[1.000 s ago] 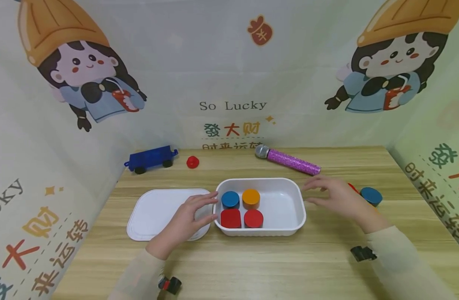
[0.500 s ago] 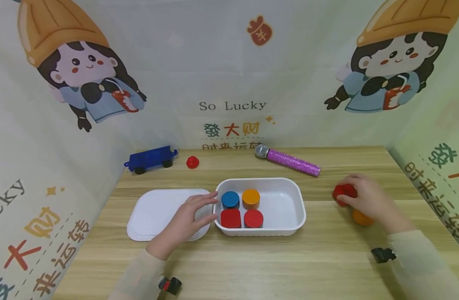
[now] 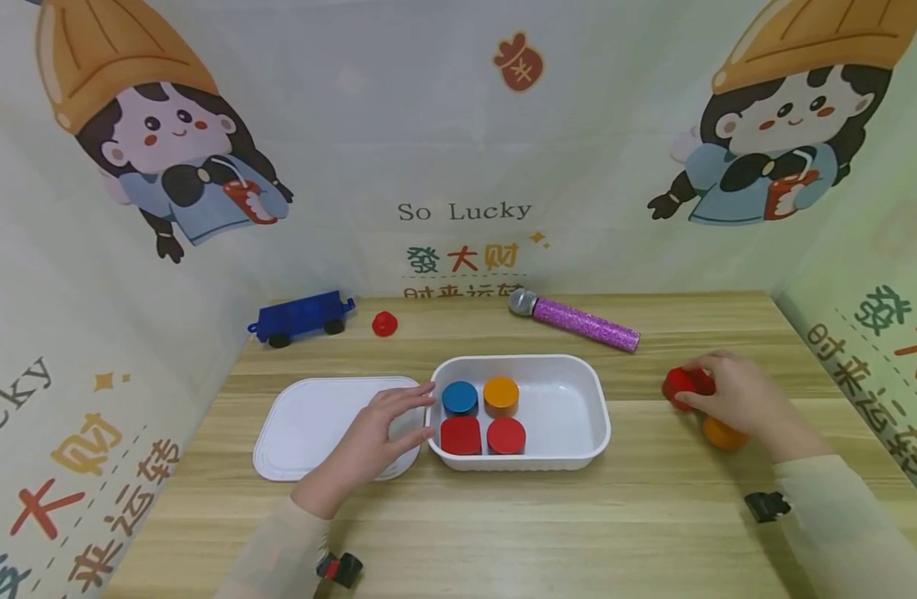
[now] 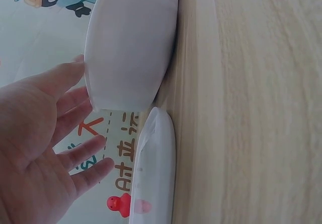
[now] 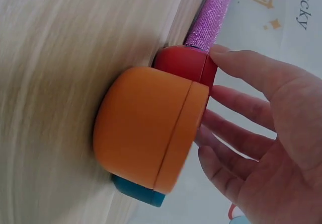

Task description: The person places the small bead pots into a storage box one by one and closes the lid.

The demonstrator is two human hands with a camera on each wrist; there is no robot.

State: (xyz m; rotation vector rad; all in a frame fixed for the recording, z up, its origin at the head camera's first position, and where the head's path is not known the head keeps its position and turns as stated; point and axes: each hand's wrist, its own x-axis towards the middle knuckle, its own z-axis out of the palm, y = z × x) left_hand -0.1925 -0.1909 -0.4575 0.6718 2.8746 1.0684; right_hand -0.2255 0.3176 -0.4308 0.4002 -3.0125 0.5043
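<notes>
A white plastic box (image 3: 567, 416) stands at the table's middle; inside its left half are a blue round container (image 3: 460, 398), an orange one (image 3: 501, 396) and two red ones (image 3: 507, 435). My left hand (image 3: 379, 433) touches the box's left rim with thumb and fingertips, fingers spread and not curled round it. To the right of the box, my right hand (image 3: 739, 403) pinches a small round red container (image 3: 679, 388) standing on the table. Close by sits an orange round container (image 5: 146, 126) with a lid seam. Past it a blue one (image 5: 138, 190) shows in the right wrist view, hidden by the hand in the head view.
A white lid (image 3: 309, 416) lies left of the box, partly beneath the left forearm. Along the back are a blue toy wagon (image 3: 301, 318), a small red figure (image 3: 384, 324) and a glittery purple microphone (image 3: 578, 320). Printed cloth walls enclose the table.
From beside the box's right end, my right hand has moved right and taken hold of the red container. My left hand has stayed at the box's left rim.
</notes>
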